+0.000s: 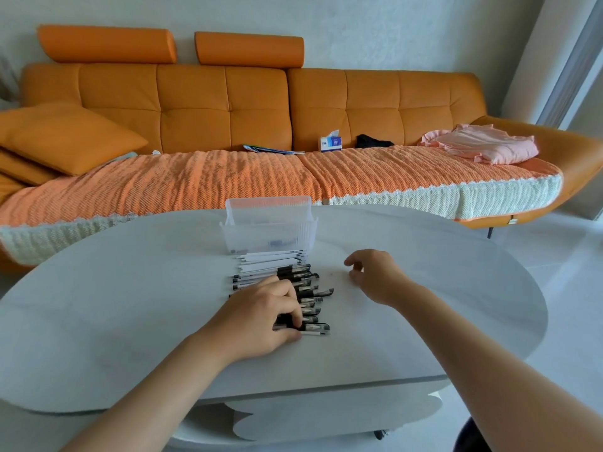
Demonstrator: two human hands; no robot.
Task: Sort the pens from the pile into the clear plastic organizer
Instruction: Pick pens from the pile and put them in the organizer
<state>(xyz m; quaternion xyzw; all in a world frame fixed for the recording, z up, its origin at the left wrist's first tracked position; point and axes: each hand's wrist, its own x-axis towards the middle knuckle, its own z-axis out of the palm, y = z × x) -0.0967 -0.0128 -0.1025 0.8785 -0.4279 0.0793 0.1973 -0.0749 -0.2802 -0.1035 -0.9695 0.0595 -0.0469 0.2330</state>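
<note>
We see the pens [295, 272] lying side by side in a row on the white table [130, 288], black caps to the right. The row runs from just in front of us up to the foot of the clear plastic organizer [269, 223]. Some pens already show dimly through the organizer's wall. Our left hand [261, 316] lies over the near end of the row and covers several barrels. Its fingers curl down onto the closest pens, with the thumb against the nearest one. Our right hand [375, 275] hovers just right of the row (fingers loosely bent, holding nothing), apart from the pens. Beyond the table stands an orange sofa [195, 102] under a knitted throw [195, 177]. On it lie a tissue box [330, 143], a pink garment [483, 145] and a cushion [65, 138].
</note>
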